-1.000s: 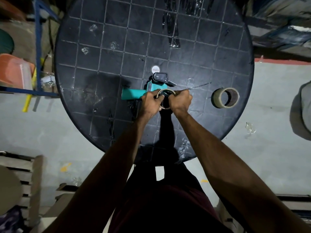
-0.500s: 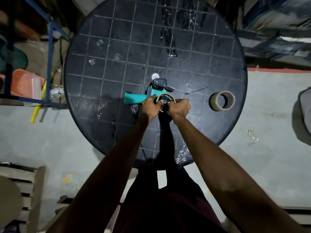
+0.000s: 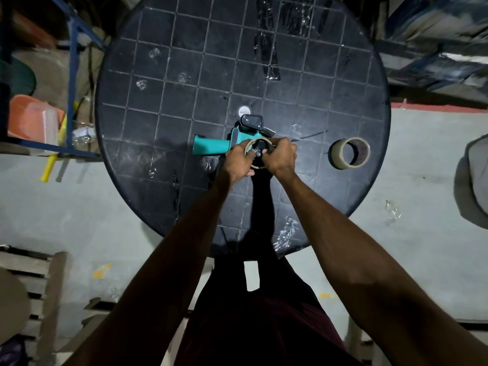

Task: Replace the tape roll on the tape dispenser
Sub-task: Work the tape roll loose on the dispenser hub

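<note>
Hands unmoved, both hands [image 3: 260, 157] gripping spent core [image 3: 257, 143] on teal dispenser [image 3: 211, 146]

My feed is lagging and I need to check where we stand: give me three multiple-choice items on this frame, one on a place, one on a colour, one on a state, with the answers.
1. Where is the full tape roll?
A. On the round table, to the right of the hands
B. On the floor
C. On the blue shelf

2. What colour is the tape dispenser handle?
A. Red
B. Teal
C. Yellow

3. What are the hands doing?
A. Both hang idle
B. Only the right one works
C. Both grip the nearly empty core on the dispenser hub

Answers:
1 A: the roll lies on the tabletop, apart from the dispenser.
2 B: the handle pointing left is teal.
3 C: left hand and right hand both curl round the thin ring.
</note>
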`<action>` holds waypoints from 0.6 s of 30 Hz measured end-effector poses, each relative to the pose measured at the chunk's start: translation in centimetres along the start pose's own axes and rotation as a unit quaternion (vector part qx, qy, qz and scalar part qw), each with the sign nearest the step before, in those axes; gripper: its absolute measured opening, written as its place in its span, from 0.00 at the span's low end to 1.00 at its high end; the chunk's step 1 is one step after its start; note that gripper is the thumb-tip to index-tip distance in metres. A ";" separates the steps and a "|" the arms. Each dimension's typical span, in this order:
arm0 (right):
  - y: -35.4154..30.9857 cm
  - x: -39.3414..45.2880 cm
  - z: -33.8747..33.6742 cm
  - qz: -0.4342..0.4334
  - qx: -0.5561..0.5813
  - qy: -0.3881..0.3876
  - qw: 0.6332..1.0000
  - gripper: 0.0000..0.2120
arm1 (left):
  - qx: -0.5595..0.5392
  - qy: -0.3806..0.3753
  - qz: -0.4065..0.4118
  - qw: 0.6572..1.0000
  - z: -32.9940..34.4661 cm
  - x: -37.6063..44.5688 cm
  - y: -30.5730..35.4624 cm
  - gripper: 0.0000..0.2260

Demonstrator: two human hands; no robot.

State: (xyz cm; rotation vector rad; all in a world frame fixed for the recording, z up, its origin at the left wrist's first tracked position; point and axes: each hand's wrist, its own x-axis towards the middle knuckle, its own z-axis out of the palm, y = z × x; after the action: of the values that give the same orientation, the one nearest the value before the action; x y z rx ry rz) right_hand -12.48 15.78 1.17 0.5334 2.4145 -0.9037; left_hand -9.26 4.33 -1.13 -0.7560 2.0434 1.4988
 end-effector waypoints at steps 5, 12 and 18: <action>-0.6 0.5 0.1 0.029 0.024 0.029 0.999 0.15 | -0.031 0.043 -0.004 0.999 0.4 0.4 -0.3 0.17; -0.7 1.0 0.4 0.036 0.031 0.046 0.998 0.13 | -0.031 0.058 0.002 0.998 0.6 0.6 -0.5 0.17; -0.7 1.0 0.7 0.046 0.039 0.052 0.997 0.13 | -0.016 0.040 0.013 0.999 0.3 0.8 -0.7 0.18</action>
State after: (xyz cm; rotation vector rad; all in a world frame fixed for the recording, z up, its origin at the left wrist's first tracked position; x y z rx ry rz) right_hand -13.40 15.01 0.46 0.7314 2.4314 -0.9551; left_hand -9.35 4.34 -2.25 -0.8184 2.0999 1.5429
